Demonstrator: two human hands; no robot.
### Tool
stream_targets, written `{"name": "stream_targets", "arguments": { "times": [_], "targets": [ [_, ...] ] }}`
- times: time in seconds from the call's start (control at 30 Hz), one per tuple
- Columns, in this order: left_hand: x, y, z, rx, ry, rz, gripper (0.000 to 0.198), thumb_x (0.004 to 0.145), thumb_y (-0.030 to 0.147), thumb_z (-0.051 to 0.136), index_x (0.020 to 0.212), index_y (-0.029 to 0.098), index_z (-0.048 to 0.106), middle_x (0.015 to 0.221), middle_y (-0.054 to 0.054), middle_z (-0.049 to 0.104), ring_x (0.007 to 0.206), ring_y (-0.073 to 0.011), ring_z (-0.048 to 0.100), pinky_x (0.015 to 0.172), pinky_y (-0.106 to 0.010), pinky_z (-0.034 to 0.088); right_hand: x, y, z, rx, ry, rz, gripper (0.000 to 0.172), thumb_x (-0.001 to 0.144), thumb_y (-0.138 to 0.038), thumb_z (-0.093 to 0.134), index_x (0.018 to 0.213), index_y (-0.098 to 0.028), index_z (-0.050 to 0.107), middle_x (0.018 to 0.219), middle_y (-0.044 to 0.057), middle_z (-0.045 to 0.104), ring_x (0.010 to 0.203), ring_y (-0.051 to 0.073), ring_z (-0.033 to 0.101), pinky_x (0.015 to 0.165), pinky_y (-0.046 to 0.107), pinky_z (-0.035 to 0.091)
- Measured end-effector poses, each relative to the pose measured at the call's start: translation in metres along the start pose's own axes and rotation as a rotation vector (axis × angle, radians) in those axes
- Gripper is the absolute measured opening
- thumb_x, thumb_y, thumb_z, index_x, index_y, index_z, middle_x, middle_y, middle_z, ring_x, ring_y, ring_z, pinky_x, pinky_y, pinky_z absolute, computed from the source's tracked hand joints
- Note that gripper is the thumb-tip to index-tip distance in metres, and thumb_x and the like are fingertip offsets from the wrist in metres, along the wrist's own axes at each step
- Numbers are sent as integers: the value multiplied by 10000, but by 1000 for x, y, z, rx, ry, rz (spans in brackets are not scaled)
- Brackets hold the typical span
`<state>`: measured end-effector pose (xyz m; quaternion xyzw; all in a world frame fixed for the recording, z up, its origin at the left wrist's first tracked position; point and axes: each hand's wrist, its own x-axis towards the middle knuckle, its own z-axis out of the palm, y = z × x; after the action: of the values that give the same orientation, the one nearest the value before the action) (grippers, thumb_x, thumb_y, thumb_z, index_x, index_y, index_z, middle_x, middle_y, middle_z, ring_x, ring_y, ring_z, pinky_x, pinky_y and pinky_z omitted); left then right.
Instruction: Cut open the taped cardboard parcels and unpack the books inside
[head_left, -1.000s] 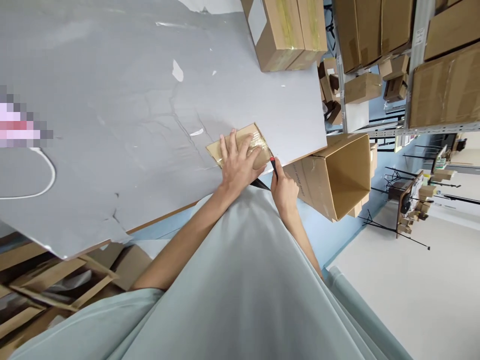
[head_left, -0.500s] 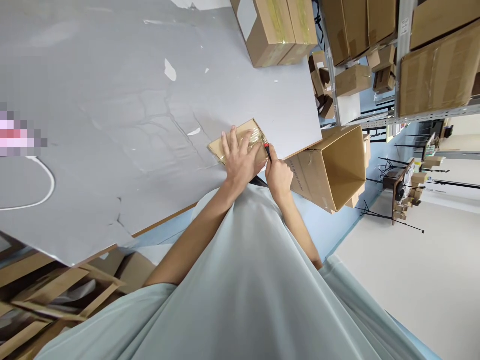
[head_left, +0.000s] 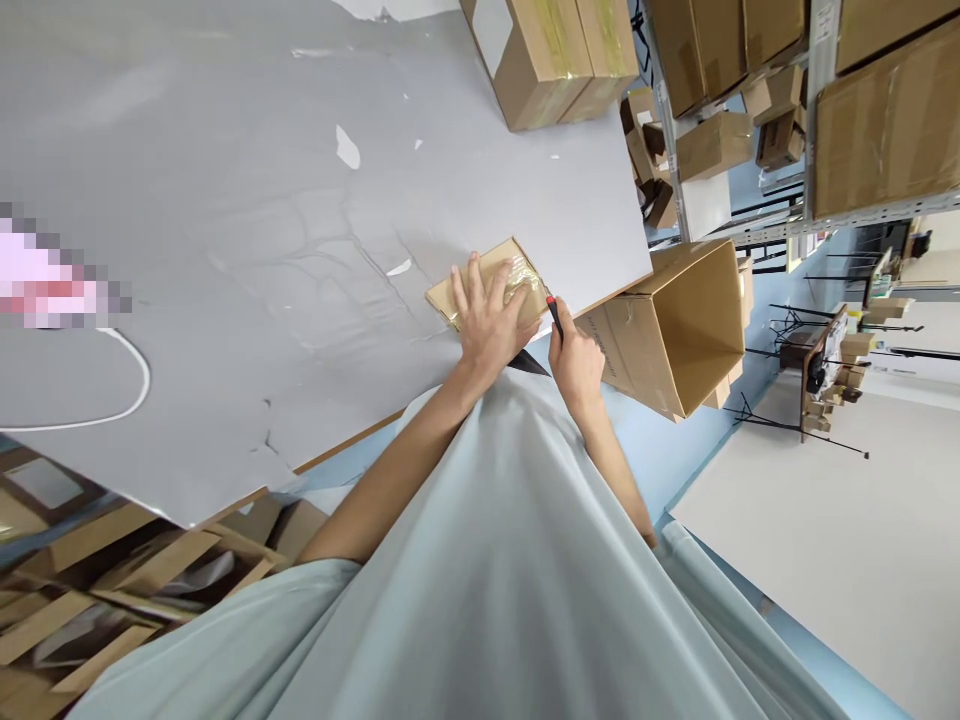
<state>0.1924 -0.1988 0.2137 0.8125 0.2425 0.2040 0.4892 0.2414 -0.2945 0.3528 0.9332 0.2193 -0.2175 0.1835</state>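
A small flat cardboard package (head_left: 525, 274) wrapped in clear tape lies near the grey table's (head_left: 262, 220) right front corner. My left hand (head_left: 491, 320) lies flat on top of it, fingers spread, pressing it down. My right hand (head_left: 576, 362) is closed around a thin black tool with a red band (head_left: 553, 312), a cutter or pen, whose tip meets the package's near right edge. My pale green shirt fills the lower part of the view.
An open empty carton (head_left: 675, 330) stands just beyond the table's right edge. A taped carton (head_left: 555, 55) sits at the table's far corner. Shelves with cartons (head_left: 862, 110) line the right. Flattened cardboard (head_left: 112, 590) lies below the table's left end. A white cable (head_left: 112, 400) loops at left.
My right hand first slid the tool up along the package's right edge, then drew it back toward me. My left hand stayed pressed on the package.
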Motion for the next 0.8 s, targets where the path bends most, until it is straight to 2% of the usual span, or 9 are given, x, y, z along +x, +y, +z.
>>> {"name": "stream_targets", "arguments": {
  "times": [0.13,0.27,0.47,0.63,0.73,0.8],
  "targets": [
    [1,-2,0,46,-13,-13,564,964,643,778,1425,319,753,1782,-108,532,1794,-487,134,1415,-814,-48,20,-4,-3,7,-12,-63,678,1226,-304,324,1879,-335,146,1327,120,825,1125,287,785,1005,376,573],
    [2,-4,0,71,-28,-1,567,970,671,761,1425,333,757,1779,-98,535,1781,-504,180,1410,-834,-14,23,-1,-3,13,-35,-36,661,1228,-310,336,1875,-310,200,1262,137,838,1109,303,800,997,398,578],
    [2,-3,-2,109,-64,-23,533,966,657,773,1397,344,775,1752,-89,558,1769,-515,221,1410,-847,24,17,19,-6,31,-84,-50,633,1210,-294,365,1842,-284,333,1184,147,851,1081,322,814,955,402,593],
    [2,-2,-13,170,-106,-33,540,955,687,792,1375,347,782,1740,-86,576,1772,-501,227,1414,-836,49,14,46,-10,109,-129,-116,607,1194,-297,411,1801,-289,424,1110,128,858,1000,339,821,914,415,596],
    [-2,-6,-23,211,-98,-76,601,989,736,725,1451,352,744,1716,-94,606,1778,-478,227,1419,-818,73,35,66,-3,304,-63,-218,591,1199,-394,405,1764,-232,468,1141,144,853,1004,340,816,907,416,606],
    [-10,-12,-30,239,-69,-121,662,1021,744,661,1526,318,700,1702,-128,617,1774,-462,252,1429,-785,123,68,73,13,485,-9,-260,585,1183,-494,446,1640,-160,594,1135,169,848,1018,335,810,900,402,613]
  ]
}}
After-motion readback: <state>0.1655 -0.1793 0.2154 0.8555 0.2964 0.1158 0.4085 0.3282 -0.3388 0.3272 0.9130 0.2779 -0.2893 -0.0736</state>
